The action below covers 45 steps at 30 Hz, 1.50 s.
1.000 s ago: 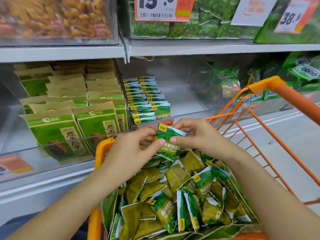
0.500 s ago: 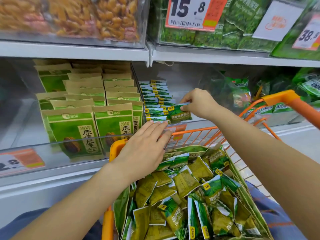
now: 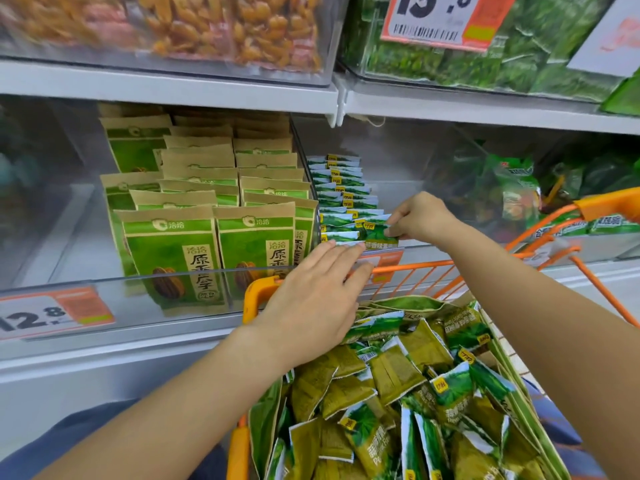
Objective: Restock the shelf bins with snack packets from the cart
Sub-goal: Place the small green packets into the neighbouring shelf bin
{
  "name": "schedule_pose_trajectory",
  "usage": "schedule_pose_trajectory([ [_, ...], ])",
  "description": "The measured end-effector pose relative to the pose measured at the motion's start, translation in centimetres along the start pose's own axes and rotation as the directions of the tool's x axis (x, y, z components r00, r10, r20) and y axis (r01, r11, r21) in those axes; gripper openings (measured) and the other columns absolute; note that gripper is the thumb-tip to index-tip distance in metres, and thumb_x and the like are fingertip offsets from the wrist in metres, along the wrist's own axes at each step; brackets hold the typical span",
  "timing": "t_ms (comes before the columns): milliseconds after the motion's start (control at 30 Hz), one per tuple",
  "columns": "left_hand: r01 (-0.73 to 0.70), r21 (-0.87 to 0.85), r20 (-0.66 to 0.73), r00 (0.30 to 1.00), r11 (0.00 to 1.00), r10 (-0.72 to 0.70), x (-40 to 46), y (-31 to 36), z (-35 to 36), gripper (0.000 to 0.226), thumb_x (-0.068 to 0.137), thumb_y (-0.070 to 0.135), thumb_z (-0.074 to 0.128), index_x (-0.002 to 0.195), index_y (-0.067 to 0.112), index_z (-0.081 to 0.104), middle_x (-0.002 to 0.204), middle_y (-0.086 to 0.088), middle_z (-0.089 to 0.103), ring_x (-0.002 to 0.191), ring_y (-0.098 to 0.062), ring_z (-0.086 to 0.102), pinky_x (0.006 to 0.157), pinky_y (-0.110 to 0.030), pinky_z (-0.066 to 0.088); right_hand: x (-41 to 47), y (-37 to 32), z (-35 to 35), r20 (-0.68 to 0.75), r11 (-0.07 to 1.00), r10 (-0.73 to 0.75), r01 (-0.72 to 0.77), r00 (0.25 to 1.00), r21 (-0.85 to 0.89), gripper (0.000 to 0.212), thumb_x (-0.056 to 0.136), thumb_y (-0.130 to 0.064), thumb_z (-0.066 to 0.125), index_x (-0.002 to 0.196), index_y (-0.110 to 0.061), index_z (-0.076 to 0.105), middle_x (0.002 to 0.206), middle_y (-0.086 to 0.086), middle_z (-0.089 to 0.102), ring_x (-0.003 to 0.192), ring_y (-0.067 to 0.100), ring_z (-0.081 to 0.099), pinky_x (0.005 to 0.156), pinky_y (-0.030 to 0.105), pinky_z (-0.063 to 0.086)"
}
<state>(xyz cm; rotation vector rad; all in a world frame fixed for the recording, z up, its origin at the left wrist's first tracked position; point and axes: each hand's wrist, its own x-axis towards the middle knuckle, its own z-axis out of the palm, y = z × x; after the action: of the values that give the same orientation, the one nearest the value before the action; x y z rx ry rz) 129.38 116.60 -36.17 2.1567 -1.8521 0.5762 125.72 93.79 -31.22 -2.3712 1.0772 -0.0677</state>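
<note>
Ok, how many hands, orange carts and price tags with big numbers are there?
Bare hands: 2, left hand and right hand, which pinches a small green snack packet
Orange wire cart: 1
Orange-and-white price tags showing big numbers: 2
Total: 5

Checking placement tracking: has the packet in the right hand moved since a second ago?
Yes. The small green packet, pinched by the right hand, went from above the orange cart forward into the shelf bin, joining the front of the packet row.
</note>
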Motion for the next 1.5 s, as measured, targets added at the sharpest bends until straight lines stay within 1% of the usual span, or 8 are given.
schedule_pose_trajectory([
  [333,0.009,0.018,0.008,1.000,1.000,-0.010,0.1,0.1,0.0,0.054,0.083,0.030,0.067,0.131,0.008,0.056,0.137,-0.016,0.054,0.123,-0.029,0.053,0.113,-0.043,0.029,0.1,-0.6,0.9,0.076,0.987,-0.096,0.105,0.992,-0.121,0.018,0.079,-0.019,0.078,0.092,-0.008,0.074,0.091,0.005,0.071,0.078,0.015,0.059,0.064,0.023,0.042],
  [533,0.008,0.011,0.000,1.000,1.000,-0.008,0.1,0.1,0.1,0.057,0.082,0.031,0.067,0.133,0.009,0.054,0.136,-0.015,0.054,0.123,-0.029,0.054,0.115,-0.041,0.027,-0.1,-0.6,0.7,0.186,0.986,0.144,-0.125,0.972,-0.107,0.081,0.080,-0.023,0.077,0.143,-0.007,0.029,0.132,0.014,0.048,0.091,0.023,0.055,0.057,0.027,0.047],
  [800,0.004,0.021,-0.010,1.000,1.000,-0.004,0.1,0.1,0.0,0.055,0.081,0.029,0.067,0.130,0.009,0.057,0.134,-0.015,0.056,0.119,-0.029,0.056,0.113,-0.041,0.029,0.6,-1.1,1.1,0.290,0.954,0.196,-0.114,0.937,-0.276,0.032,0.093,-0.005,0.056,0.124,-0.002,0.046,0.095,0.008,0.058,0.060,0.013,0.057,0.044,0.020,0.045],
  [1033,0.008,0.020,0.002,1.000,1.000,-0.008,0.3,0.1,-0.1,0.054,0.079,0.027,0.071,0.128,0.008,0.058,0.131,-0.016,0.058,0.116,-0.029,0.057,0.113,-0.042,0.028,1.5,-1.3,2.2,0.110,0.884,-0.024,0.072,0.994,-0.462,0.054,0.079,-0.025,0.075,0.120,-0.005,0.047,0.112,0.013,0.062,0.097,0.030,0.061,0.068,0.029,0.042],
  [1167,0.007,0.000,0.019,1.000,1.000,-0.007,0.4,0.0,-0.1,0.054,0.079,0.026,0.071,0.127,0.007,0.058,0.130,-0.017,0.057,0.114,-0.031,0.057,0.110,-0.040,0.023,0.9,-1.1,1.5,0.182,0.913,0.083,-0.002,0.980,-0.407,0.042,0.085,-0.026,0.069,0.120,-0.009,0.055,0.096,0.005,0.065,0.063,0.012,0.058,0.049,0.022,0.042],
  [1233,0.004,-0.009,0.029,1.000,1.000,-0.003,0.4,0.0,-0.1,0.054,0.080,0.026,0.070,0.128,0.007,0.057,0.131,-0.017,0.057,0.114,-0.031,0.057,0.110,-0.040,0.022,-0.1,-0.9,0.5,0.151,0.914,0.075,-0.008,0.986,-0.406,0.044,0.085,-0.029,0.069,0.123,-0.011,0.057,0.095,0.004,0.066,0.079,0.018,0.064,0.064,0.027,0.052],
  [1400,-0.010,-0.050,0.058,0.998,0.999,0.013,0.3,-0.4,0.0,0.051,0.083,0.026,0.064,0.130,0.008,0.055,0.136,-0.016,0.053,0.121,-0.031,0.054,0.113,-0.039,0.021,-7.9,-0.4,-1.6,-0.262,0.977,-0.206,0.214,0.943,0.002,0.015,0.087,-0.031,0.066,0.100,-0.024,0.065,0.075,-0.015,0.062,0.080,0.011,0.061,0.076,0.028,0.047],
  [1500,-0.015,-0.172,0.037,0.999,0.985,0.021,0.1,-0.3,-0.6,0.043,0.088,0.024,0.055,0.129,0.013,0.056,0.142,-0.012,0.049,0.128,-0.027,0.049,0.115,-0.036,0.025,-12.3,0.6,-0.5,-0.046,0.964,-0.258,0.261,0.965,0.057,0.003,0.083,-0.030,0.070,0.083,-0.028,0.067,0.067,-0.013,0.061,0.062,0.004,0.057,0.064,0.027,0.044],
])
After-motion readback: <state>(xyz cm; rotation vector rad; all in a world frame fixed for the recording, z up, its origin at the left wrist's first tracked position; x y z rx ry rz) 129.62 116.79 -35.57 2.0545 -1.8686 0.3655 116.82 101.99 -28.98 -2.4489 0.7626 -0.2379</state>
